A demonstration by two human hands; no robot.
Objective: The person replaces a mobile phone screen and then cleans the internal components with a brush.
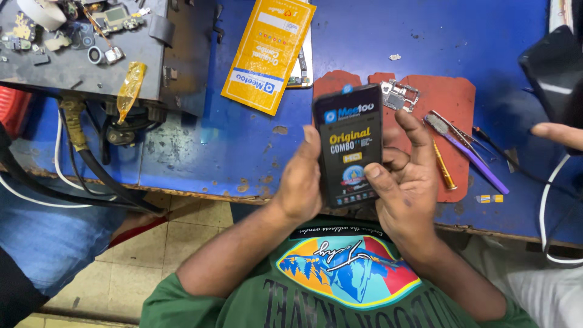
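A black phone display panel (348, 143) with a printed protective film on its face is held upright over the front edge of the blue workbench (388, 36). My left hand (299, 182) grips its left edge. My right hand (405, 182) holds its right edge, thumb on the lower right of the film and fingers behind the panel.
A yellow-orange packaging sleeve (268, 54) lies at the back. A red mat (446, 100) carries a small metal frame (399, 95), purple-handled tweezers (467, 150) and a gold-handled tool (443, 167). A grey parts tray (73, 67) sits left. Another person's fingers (559, 133) reach in at right.
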